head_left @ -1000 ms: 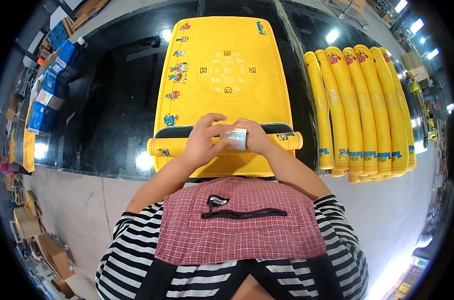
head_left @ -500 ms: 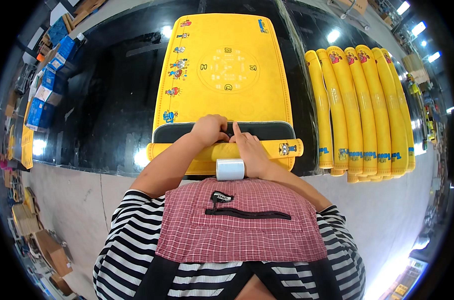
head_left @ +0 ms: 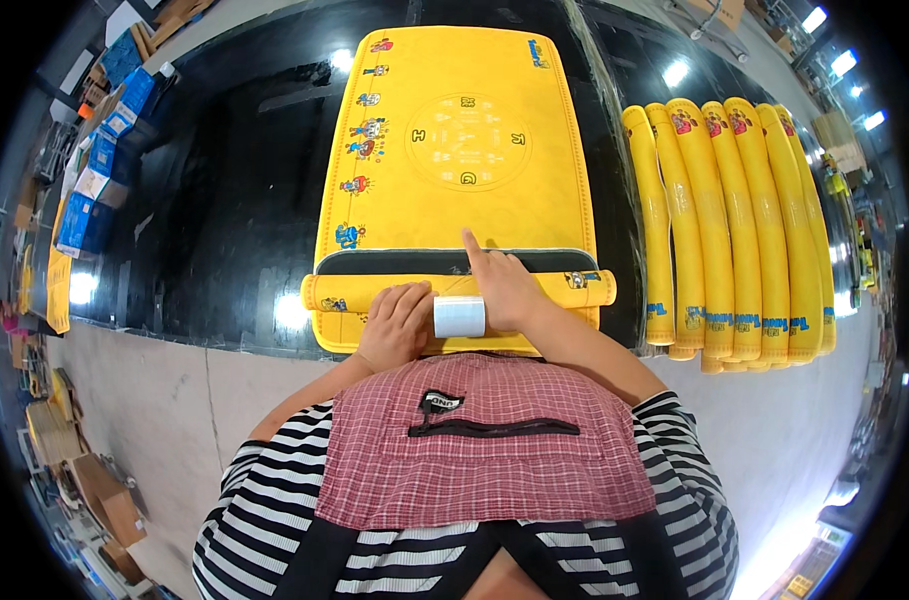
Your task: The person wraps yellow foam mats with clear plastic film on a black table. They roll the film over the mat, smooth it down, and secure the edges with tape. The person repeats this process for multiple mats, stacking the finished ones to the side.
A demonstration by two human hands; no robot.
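Note:
A yellow mat with printed cartoon figures (head_left: pixel 535 130) lies flat before me, its dark underside showing along the near edge. Across that edge rests a rolled-up yellow mat (head_left: pixel 580 290). My left hand (head_left: pixel 397 325) lies over the roll's near side left of centre, its fingers close together and bent over it. Beside those fingers, on top of the roll, sits a roll of clear tape (head_left: pixel 460 316). My right hand (head_left: pixel 512 290) is just right of the tape, with one digit stretched forward and the other fingers curled over the rolled mat; their tips are hidden.
Several rolled yellow mats (head_left: pixel 720 240) lie side by side at the right of the black table (head_left: pixel 215 200). Blue and white boxes (head_left: pixel 80 225) stand along the left edge. Grey floor (head_left: pixel 165 390) shows in front of the table.
My left hand has drawn back from the far side of the roll to its near left side. The tape has shifted up onto the roll. My right hand has stayed nearly in place.

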